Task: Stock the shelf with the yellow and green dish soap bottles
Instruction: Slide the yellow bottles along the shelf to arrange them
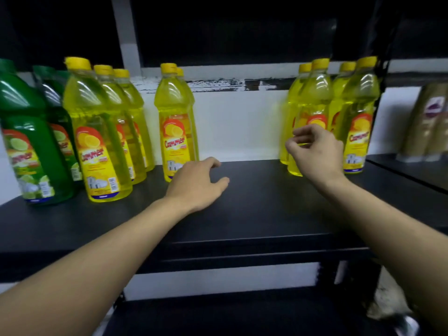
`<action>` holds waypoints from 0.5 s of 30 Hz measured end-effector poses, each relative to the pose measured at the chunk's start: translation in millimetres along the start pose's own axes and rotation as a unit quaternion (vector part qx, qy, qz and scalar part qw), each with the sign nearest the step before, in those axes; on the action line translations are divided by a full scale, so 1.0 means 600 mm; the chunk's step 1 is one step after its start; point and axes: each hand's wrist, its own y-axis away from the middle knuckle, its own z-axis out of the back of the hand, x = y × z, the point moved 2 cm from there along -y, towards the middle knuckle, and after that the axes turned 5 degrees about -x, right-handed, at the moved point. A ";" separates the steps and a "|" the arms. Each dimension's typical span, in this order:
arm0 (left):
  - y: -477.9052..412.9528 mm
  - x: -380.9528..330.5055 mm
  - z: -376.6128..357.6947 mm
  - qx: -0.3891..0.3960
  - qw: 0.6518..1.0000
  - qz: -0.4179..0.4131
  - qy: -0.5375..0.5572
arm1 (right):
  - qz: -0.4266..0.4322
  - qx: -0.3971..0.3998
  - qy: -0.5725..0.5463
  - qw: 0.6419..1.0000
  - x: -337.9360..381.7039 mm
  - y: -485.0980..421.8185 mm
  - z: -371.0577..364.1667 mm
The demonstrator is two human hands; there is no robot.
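Note:
Yellow dish soap bottles stand on a black shelf [254,190]. One row [97,132] is at the left, a pair [175,122] is left of centre, and a group [356,117] is at the right. Green bottles [29,132] stand at the far left. My left hand [196,183] hovers over the shelf with its fingers apart, just in front of the centre pair, holding nothing. My right hand [315,151] is raised in front of a yellow bottle [312,103] of the right group. Its fingers are curled and apart, holding nothing.
Gold-coloured packs [429,124] stand on the adjoining shelf at the far right. A dark post [383,69] separates the two shelves. A lower black shelf [218,316] lies beneath. A wide gap of bare shelf lies between the centre pair and the right group.

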 end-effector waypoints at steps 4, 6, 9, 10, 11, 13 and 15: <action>-0.025 -0.052 -0.059 0.090 0.996 -0.018 0.002 | -0.057 -0.017 0.037 0.998 -0.062 -0.026 0.066; -0.030 -0.066 -0.087 0.129 0.991 -0.027 -0.022 | -0.078 0.007 0.055 0.995 -0.091 -0.035 0.082; -0.033 -0.071 -0.107 0.156 0.987 -0.019 -0.023 | -0.093 0.061 0.077 0.991 -0.116 -0.050 0.078; -0.033 -0.070 -0.109 0.156 0.987 -0.019 -0.019 | -0.095 0.071 0.085 0.989 -0.120 -0.057 0.071; -0.033 -0.067 -0.109 0.156 0.987 -0.018 -0.015 | -0.093 0.077 0.092 0.988 -0.121 -0.062 0.060; -0.034 -0.062 -0.109 0.153 0.988 -0.017 -0.002 | -0.080 0.085 0.102 0.988 -0.119 -0.074 0.035; -0.033 -0.061 -0.109 0.146 0.989 -0.014 0.005 | -0.081 0.107 0.117 0.984 -0.115 -0.081 0.008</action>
